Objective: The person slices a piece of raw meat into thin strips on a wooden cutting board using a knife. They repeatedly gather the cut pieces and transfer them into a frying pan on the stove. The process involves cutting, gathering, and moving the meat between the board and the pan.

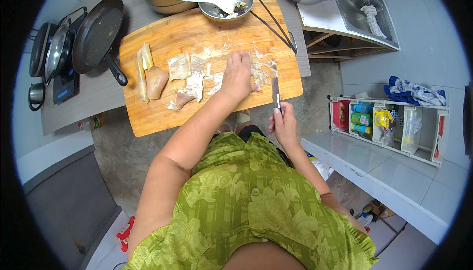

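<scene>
On the bamboo cutting board [170, 29], my left hand [238, 74] presses down on pale pieces of what looks like meat or skin; its fingertips are partly hidden. My right hand [284, 124] grips the black handle of a knife [276, 88], whose blade points away from me over the board's right part, with pale scraps at its tip. Small chopped pieces [259, 73] lie between hand and blade. Left of my left hand are a flat pale slab [179, 66] and whitish scraps [194, 85]. Farther left sit a thick rounded piece [156, 82] and long pale strips [141, 77].
A metal bowl [218, 13] with a white spoon stands at the board's far edge, beside black tongs or chopsticks [271, 27]. A frying pan [98, 35] lies left. Large pots [170, 2] stand behind. A sink [369, 14] is at the right rear.
</scene>
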A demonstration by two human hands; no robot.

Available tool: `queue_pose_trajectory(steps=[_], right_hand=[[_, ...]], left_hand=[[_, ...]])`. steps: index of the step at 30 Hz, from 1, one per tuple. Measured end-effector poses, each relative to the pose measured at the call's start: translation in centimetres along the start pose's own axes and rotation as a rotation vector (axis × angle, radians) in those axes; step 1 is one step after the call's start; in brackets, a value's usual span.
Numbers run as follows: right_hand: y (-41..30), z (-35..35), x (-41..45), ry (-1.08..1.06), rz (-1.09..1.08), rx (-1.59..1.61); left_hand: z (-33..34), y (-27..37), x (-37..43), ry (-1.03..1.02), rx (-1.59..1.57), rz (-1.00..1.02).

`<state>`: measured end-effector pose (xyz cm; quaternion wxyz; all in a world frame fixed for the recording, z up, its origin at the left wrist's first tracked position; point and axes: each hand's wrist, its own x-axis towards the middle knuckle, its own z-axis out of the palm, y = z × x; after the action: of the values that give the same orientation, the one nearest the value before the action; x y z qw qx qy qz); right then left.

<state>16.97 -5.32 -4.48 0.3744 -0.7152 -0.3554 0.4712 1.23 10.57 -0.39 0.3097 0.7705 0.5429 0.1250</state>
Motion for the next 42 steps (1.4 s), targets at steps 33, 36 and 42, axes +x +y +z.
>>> queue_pose_trajectory(steps=[33, 36, 42], right_hand=[[-6.9, -0.9, 2.2, -0.413, -0.078, 0.019], [-8.4, 0.1, 1.6, -0.39, -0.086, -0.003], [-13.1, 4.3, 0.9, -0.362, -0.151, -0.017]], left_hand=[[-0.5, -0.8, -2.8, 0.244, -0.728, -0.294], [-0.8, -1.7, -2.6, 0.328, -0.82, -0.202], [-6.0, -4.3, -1.8, 0.352, -0.787, -0.148]])
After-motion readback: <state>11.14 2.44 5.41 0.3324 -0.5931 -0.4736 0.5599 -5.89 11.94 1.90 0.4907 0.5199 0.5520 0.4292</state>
